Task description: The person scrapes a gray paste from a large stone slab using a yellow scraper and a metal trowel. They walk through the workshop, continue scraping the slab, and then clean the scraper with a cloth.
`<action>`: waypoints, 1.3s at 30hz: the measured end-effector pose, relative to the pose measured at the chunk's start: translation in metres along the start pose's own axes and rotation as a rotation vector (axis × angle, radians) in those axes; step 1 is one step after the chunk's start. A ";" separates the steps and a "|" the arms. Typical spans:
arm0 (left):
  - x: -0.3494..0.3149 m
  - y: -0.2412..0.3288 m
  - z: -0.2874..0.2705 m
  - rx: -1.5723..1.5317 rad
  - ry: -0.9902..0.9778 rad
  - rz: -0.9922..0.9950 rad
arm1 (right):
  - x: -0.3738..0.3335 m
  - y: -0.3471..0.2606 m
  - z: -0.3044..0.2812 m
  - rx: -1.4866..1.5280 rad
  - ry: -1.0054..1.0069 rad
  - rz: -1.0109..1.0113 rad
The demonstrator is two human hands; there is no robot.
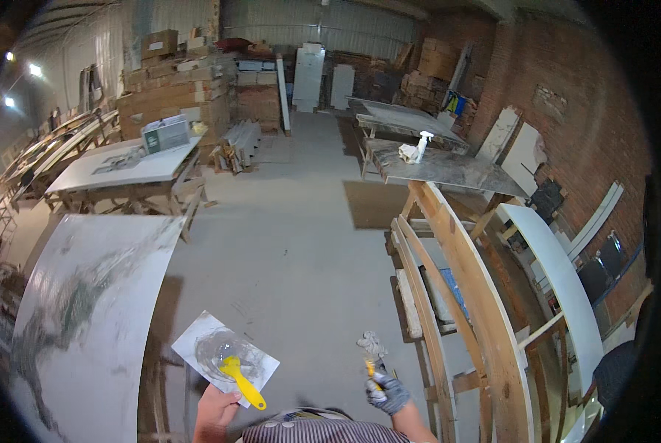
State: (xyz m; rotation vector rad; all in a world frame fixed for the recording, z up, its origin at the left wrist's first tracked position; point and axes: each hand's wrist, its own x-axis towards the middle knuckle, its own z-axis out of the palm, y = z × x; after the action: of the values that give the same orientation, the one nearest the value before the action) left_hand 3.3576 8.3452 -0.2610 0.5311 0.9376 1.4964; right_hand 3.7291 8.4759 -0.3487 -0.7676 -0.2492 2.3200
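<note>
My left fingers (pixel 230 399) pinch a square white board (pixel 266 364) bearing a yellow plastic scraper (pixel 246 387); gloved right fingers (pixel 391 395) clutch a yellow-handled tool (pixel 370 368). Grey floor (pixel 286 273) separates veined white slab (pixel 116 295) from wooden frame (pixel 472 269).

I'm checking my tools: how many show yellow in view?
2: a scraper on the board in the left hand, a tool in the right hand. More may be hidden.

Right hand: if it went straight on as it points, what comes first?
Beyond the yellow tool it holds, the right hand would likely meet the crumpled grey clump; whether that sits on the tool or floor is unclear.
</note>
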 end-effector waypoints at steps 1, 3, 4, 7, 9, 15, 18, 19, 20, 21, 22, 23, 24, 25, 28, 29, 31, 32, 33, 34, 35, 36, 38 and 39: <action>0.037 0.009 0.006 0.078 -0.076 0.033 | 0.015 -0.027 -0.010 0.043 0.066 -0.045; 0.107 0.019 0.010 -0.042 -0.061 -0.055 | 0.045 -0.068 -0.017 0.142 0.128 -0.152; 0.138 0.025 0.010 -0.089 -0.050 -0.075 | 0.056 -0.092 -0.003 0.185 0.123 -0.224; 0.233 0.032 0.029 -0.084 0.055 -0.118 | 0.117 -0.154 -0.014 0.265 0.137 -0.395; 0.292 0.043 0.053 0.365 0.240 -0.219 | 0.182 -0.196 -0.036 0.352 0.145 -0.277; 0.459 0.072 0.073 0.020 0.102 0.048 | 0.391 -0.315 0.060 0.036 -0.065 -0.011; 0.522 0.103 0.100 0.675 0.216 0.249 | 0.485 -0.379 0.102 -0.025 -0.232 0.080; 0.548 0.112 0.108 1.073 0.239 0.370 | 0.514 -0.405 0.116 -0.058 -0.303 0.095; 0.578 0.113 0.101 1.075 0.191 0.474 | 0.540 -0.430 0.124 -0.063 -0.314 0.103; 0.607 0.110 0.084 1.096 0.142 0.566 | 0.566 -0.451 0.130 -0.066 -0.328 0.112; 0.640 0.107 0.063 1.118 0.087 0.658 | 0.591 -0.470 0.133 -0.065 -0.344 0.117; 0.670 0.109 0.049 1.143 0.032 0.743 | 0.616 -0.485 0.132 -0.057 -0.357 0.100; 0.700 0.114 0.044 1.151 0.026 0.762 | 0.635 -0.499 0.130 -0.052 -0.363 0.077; 0.735 0.119 0.042 1.108 0.114 0.653 | 0.654 -0.517 0.130 -0.045 -0.371 0.052; 0.839 0.160 0.115 1.057 0.272 0.161 | 0.701 -0.562 0.107 0.048 -0.036 -0.077; 0.886 0.158 0.109 0.646 0.180 0.114 | 0.717 -0.584 0.095 0.084 0.075 -0.117; 0.977 0.152 0.096 -0.151 0.024 -0.013 | 0.735 -0.630 0.101 0.129 -0.027 -0.136; 1.016 0.157 0.097 -0.141 -0.019 -0.085 | 0.744 -0.654 0.105 0.152 -0.075 -0.153; 1.054 0.162 0.106 -0.129 -0.059 -0.106 | 0.756 -0.673 0.107 0.153 -0.067 -0.211; 1.093 0.165 0.118 -0.119 -0.098 -0.125 | 0.769 -0.696 0.111 0.153 -0.058 -0.267; 1.129 0.169 0.127 -0.102 -0.143 -0.142 | 0.782 -0.716 0.115 0.157 -0.055 -0.328; 1.161 0.172 0.130 -0.097 -0.131 -0.177 | 0.796 -0.737 0.123 0.173 -0.038 -0.359; 1.223 0.175 0.148 -0.043 -0.139 -0.186 | 0.821 -0.773 0.132 0.255 -0.048 -0.428; 1.253 0.174 0.161 -0.021 -0.145 -0.195 | 0.831 -0.793 0.135 0.295 -0.028 -0.489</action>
State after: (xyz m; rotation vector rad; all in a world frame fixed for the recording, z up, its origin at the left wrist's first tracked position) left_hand 3.1748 9.6069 -0.2721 0.5109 0.8351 1.2745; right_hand 3.5795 9.6225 -0.3296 -0.4638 -0.0882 1.8484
